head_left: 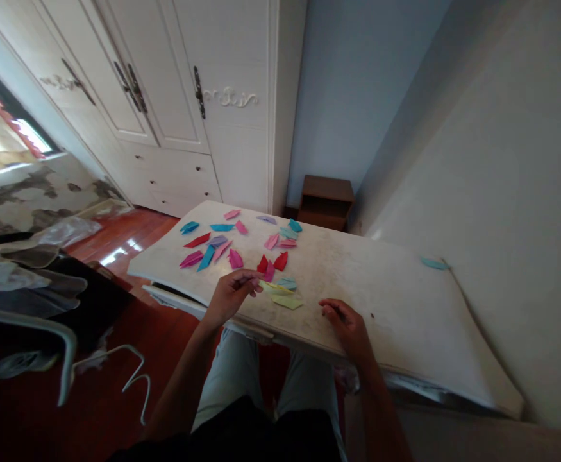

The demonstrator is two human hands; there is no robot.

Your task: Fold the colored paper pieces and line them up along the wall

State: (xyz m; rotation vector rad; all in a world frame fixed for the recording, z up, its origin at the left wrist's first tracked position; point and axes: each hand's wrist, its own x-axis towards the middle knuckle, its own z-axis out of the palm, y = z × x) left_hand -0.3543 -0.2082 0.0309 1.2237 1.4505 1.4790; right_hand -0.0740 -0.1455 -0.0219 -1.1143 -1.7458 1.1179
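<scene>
My left hand (236,294) is over the near edge of the white table, thumb and forefinger closed on one end of a narrow yellow-green folded paper piece (277,288). A wider pale green paper piece (287,301) lies just beneath it, and a light teal one (287,283) touches its far side. Beside the left fingertips lie a magenta piece (269,272) and two red ones, one of them a red piece (281,260). My right hand (346,324) hovers low over the tabletop to the right, fingers loosely curled and apart from the thumb, nothing seen in them.
Several folded papers, among them a blue piece (206,258) and a pink piece (232,214), are scattered over the left half of the white table (347,269). A teal piece (434,263) lies far right by the wall. A brown nightstand (327,188) and white wardrobe (242,147) stand behind.
</scene>
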